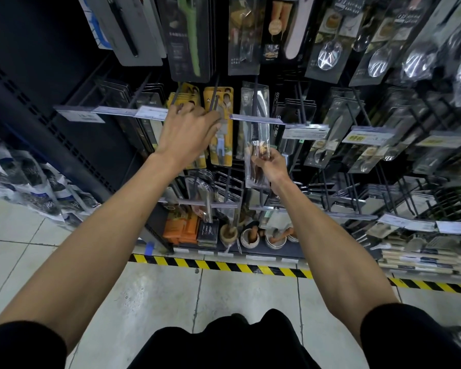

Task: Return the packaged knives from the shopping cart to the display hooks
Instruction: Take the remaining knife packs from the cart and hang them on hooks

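Head view, the only one I have from this station. The right hand (270,166) holds the packaged knife (256,134) by its lower end; thumb and fingertips pinch the clear sleeve about the knife's handle, the other fingers curled behind it. The pack stands with its long axis up and down the frame, handle end low in the hand, blade and hang-tab end pointing up and away from the fingers. Its top lies against a dark hook (256,102) that juts out toward me, and a price strip (256,119) crosses in front of the pack; I cannot tell whether the tab hole is on the rod.

The left hand (189,134) is just beside, to the left, at the neighbouring hook of yellow-carded packs (221,145); its fingers lie close together and bent over their tops; whether they pinch a pack or only steady it, I cannot tell.

Finding: the right hand is the working hand and the nearer to the target hook. The next move, in my judgement, turns on getting the pack's top end square to the rod tip, then pushing it back along the rod; a tilt of the long axis would snag on the strip.
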